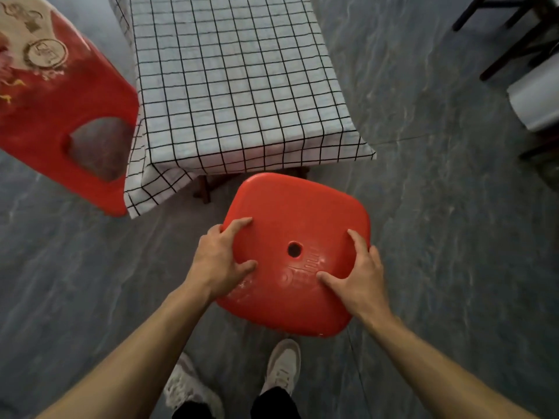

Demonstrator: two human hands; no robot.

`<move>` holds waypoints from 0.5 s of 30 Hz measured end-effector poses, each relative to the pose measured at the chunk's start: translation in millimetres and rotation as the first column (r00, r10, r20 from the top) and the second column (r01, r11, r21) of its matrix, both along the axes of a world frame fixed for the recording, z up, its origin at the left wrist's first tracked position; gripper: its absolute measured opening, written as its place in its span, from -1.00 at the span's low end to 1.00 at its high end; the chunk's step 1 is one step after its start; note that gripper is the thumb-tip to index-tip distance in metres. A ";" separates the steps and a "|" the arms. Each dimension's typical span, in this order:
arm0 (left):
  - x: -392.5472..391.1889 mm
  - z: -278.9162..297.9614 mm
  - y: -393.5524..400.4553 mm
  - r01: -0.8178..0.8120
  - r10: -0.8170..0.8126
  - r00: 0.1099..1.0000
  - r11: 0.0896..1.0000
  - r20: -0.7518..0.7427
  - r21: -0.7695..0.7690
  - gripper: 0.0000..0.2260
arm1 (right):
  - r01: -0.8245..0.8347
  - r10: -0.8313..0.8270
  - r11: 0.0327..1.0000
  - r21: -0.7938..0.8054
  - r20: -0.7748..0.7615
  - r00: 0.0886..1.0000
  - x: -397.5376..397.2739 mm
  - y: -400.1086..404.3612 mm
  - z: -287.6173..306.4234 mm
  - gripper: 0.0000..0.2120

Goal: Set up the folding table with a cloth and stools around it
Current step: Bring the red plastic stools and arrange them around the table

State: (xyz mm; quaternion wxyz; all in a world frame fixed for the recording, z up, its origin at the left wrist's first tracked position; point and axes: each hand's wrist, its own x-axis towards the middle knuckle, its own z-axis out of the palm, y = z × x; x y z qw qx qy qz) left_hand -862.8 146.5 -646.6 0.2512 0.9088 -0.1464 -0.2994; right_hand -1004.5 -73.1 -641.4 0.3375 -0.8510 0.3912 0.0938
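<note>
Holding the stool (298, 252) by its seat edges, left hand (222, 261) and right hand (355, 276) clamped on opposite sides; I judge it light, stiff, slippery plastic.

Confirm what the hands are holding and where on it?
Red stool, gripped at its seat: left hand on the seat's left edge, right hand on its right edge, thumbs and fingers on top.

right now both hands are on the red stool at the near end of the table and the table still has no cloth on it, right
Not quite: the table already has a cloth on it. The head view shows a white cloth with a black grid covering the top and hanging over the near edge. The rest holds: the left hand and right hand both grip the red stool at the table's near end.
</note>
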 end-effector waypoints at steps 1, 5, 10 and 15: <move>-3.0 -3.3 -0.3 0.001 -0.001 1.000 1.000 0.003 -0.019 -0.27 | 0.004 -0.004 1.000 -0.003 -0.007 1.000 -0.3 -0.8 -3.1 0.00; -8.4 -4.7 -3.4 0.007 -0.008 0.999 0.999 -0.038 -0.036 -0.38 | -0.008 0.011 1.000 0.028 -0.094 0.996 4.6 -6.8 -6.6 0.02; -5.5 31.7 9.6 -0.004 0.002 1.000 0.998 -0.021 -0.065 -0.44 | -0.119 0.120 0.993 0.018 -0.198 0.973 23.9 5.6 23.7 -0.07; 10.3 118.7 62.2 -0.064 0.068 0.997 0.995 0.048 -0.080 -0.48 | -0.297 0.288 0.953 -0.064 -0.123 0.950 58.0 50.7 104.1 -0.16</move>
